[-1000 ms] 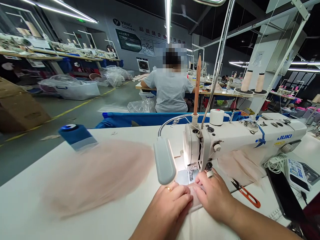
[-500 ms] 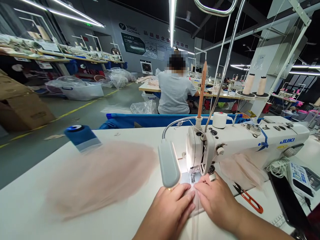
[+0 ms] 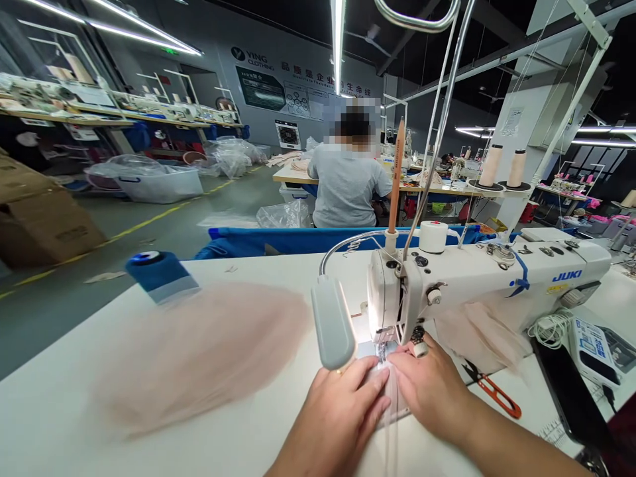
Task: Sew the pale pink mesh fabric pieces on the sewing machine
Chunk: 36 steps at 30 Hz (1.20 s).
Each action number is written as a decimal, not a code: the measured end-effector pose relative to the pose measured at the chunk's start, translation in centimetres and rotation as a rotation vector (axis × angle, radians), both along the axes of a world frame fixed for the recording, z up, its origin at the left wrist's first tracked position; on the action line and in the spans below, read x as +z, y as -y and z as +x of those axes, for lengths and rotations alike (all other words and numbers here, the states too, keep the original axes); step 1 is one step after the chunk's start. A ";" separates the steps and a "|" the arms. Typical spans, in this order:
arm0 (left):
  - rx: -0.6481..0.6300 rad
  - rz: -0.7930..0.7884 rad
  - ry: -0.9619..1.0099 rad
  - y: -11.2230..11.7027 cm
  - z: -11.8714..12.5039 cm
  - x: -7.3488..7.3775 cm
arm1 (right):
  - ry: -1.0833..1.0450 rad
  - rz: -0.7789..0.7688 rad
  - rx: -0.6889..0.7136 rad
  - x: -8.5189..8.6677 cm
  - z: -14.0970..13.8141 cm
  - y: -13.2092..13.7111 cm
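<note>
My left hand point(image 3: 339, 414) and my right hand point(image 3: 431, 391) lie side by side on a small strip of pale sheer fabric point(image 3: 394, 397), fingers pressed flat on it, right in front of the needle point(image 3: 381, 344) of a white JUKI sewing machine point(image 3: 487, 278). The fingertips of both hands nearly touch the presser foot. A grey gooseneck lamp point(image 3: 332, 324) hangs just above my left hand and lights the needle plate. A wide pile of pale pink mesh point(image 3: 199, 351) lies on the white table point(image 3: 59, 424) to the left.
Red-handled thread snips point(image 3: 491, 391) lie right of my right hand. More pink mesh point(image 3: 477, 334) sits under the machine arm. A blue thread cone point(image 3: 159, 273) lies at the table's left. A control box point(image 3: 593, 348) stands far right. A person in grey point(image 3: 346, 182) sits ahead.
Both hands have slid a little forward toward the needle with the fabric strip; otherwise only the view has shifted slightly.
</note>
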State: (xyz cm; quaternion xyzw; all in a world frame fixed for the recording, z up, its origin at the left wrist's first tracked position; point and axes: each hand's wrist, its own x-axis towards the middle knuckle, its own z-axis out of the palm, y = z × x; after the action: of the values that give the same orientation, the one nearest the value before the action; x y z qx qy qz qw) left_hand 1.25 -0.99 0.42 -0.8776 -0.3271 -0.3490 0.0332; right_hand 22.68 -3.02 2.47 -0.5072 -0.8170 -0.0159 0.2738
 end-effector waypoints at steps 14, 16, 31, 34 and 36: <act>-0.026 -0.278 -0.199 0.6 0.8 4.1 | -0.019 -0.062 0.127 1.5 3.1 -0.2; -0.034 -0.329 -0.205 0.8 0.6 4.5 | -0.027 -0.052 0.164 2.0 3.5 0.1; -0.169 -0.376 -0.192 2.1 -0.4 5.4 | 0.070 -0.265 0.464 4.7 4.2 2.1; -0.137 -0.332 -0.113 1.5 -0.1 4.1 | 0.063 -0.175 0.479 4.2 3.4 0.7; -0.140 -0.314 -0.058 0.5 -0.2 3.5 | 0.042 -0.119 0.465 3.6 2.9 0.1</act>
State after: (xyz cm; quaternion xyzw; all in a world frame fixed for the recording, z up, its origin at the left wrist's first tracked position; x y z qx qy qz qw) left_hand 1.09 -1.51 3.87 -0.9023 -0.3145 -0.2699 -0.1192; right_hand 25.61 -3.09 6.07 -0.3204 -0.9168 0.0851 0.2226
